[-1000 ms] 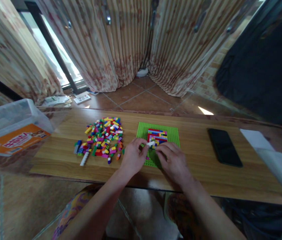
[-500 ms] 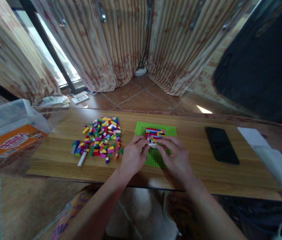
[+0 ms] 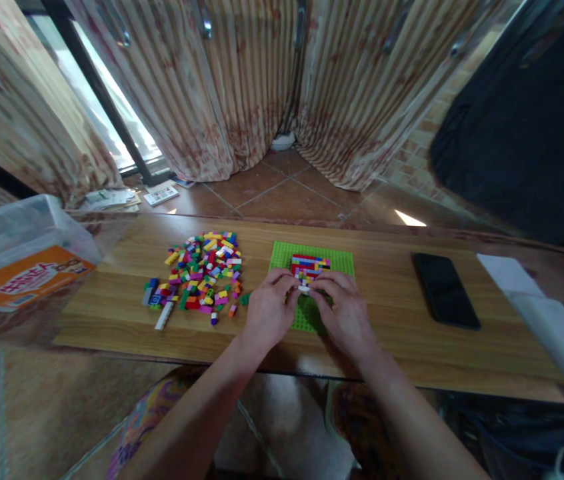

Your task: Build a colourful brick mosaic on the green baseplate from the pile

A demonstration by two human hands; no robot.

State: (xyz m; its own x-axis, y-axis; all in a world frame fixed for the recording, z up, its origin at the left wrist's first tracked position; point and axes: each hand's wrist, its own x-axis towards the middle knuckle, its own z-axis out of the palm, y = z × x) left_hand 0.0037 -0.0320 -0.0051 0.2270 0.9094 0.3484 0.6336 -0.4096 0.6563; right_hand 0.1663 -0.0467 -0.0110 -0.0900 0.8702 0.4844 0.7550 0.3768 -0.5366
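Between the fingertips of both hands is a small white toy brick (image 3: 304, 289), held over the near part of a green baseplate (image 3: 337, 251). My left hand (image 3: 269, 307) pinches its left end. On the other end, the thumb and fingers of my right hand (image 3: 342, 305) are closed. Just beyond the fingers, a patch of joined coloured bricks (image 3: 309, 262) in red, blue, yellow and other colours sits on the baseplate. My hands cover its near edge.
Left of the baseplate spreads a pile of loose bricks (image 3: 207, 273), with a long white-grey brick (image 3: 165, 315) near it. A black phone (image 3: 445, 291) and white paper (image 3: 509, 275) lie to the right. A clear plastic box (image 3: 27, 257) with an orange label stands far left.
My right hand has shifted slightly left, closer to my left hand, and more of the baseplate's right edge shows. The white brick stays between the fingertips.
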